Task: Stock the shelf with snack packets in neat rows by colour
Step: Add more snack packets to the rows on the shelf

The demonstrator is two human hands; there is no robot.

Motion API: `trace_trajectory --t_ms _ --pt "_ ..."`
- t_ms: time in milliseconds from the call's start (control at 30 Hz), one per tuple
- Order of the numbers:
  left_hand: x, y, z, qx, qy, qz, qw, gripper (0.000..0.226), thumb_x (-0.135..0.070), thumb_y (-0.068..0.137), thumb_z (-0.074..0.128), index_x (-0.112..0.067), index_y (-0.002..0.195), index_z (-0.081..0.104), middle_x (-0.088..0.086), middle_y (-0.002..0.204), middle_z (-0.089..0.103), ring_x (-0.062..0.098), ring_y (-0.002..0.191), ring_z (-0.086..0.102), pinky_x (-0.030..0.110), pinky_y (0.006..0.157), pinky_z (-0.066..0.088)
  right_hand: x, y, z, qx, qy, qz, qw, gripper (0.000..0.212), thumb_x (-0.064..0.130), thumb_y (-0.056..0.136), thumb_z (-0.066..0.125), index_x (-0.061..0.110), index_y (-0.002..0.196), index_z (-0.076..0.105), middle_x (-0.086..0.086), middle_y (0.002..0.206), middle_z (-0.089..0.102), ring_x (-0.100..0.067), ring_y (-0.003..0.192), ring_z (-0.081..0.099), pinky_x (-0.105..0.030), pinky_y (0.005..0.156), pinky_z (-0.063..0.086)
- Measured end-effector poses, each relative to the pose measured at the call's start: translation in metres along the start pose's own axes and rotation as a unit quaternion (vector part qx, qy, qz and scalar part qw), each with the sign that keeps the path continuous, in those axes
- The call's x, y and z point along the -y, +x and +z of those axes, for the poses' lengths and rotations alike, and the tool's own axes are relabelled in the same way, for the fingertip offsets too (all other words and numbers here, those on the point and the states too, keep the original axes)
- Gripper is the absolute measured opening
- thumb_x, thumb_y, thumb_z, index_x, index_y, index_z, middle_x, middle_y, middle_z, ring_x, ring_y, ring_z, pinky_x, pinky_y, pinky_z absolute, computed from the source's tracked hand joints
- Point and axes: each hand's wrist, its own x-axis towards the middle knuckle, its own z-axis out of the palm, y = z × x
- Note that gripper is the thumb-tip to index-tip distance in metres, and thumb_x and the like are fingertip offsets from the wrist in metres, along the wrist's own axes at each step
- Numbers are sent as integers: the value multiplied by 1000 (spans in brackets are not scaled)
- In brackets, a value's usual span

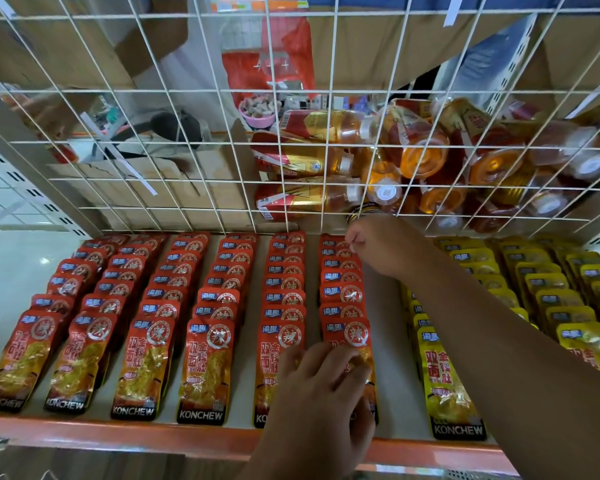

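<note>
Filling most of the shelf [118, 433], six neat rows of red packets [174, 299] lie left and yellow packets [548, 299] right; stocking looks nearly done. Right hand [378, 244], fingers curled, pinches a far packet in the sixth red row; left hand [323, 379] rests loosely on its nearest packet.

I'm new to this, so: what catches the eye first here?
Six neat rows of red snack packets fill the shelf at left and middle, with yellow packets on the right. Above them, amber drink bottles lie piled behind a white wire grid. The left hand rests on the sixth red row's front packet while the right hand seems to pinch one at its back.
</note>
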Motion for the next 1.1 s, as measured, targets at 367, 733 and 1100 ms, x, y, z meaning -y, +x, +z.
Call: trace_trajectory --t_ms 367,733,1100 --pt "-1 0 0 -8 -5 0 1000 36 -48 81 66 -32 114 67 -13 126 60 10 116 57 46 95 50 3 12 2 46 -19 29 998 19 16 96 61 16 107 76 -5 110 69 -21 99 65 -32 85 56" --pt "0 0 2 -5 -3 -3 1000 37 -49 80 66 -33 113 67 -13 127 61 10 116 57 48 94 51 -5 20 8 60 -28 65 996 32 19 98 52 25 126 65 -3 129 62 -23 113 61 -33 91 51" --pt "0 1 2 -11 -4 -3 1000 38 -49 78 68 -32 112 67 -13 124 62 10 115 58 47 94 52 -9 22 8 64 0 57 996 33 14 100 50 23 129 65 -5 133 59 -23 119 57 -31 95 46"
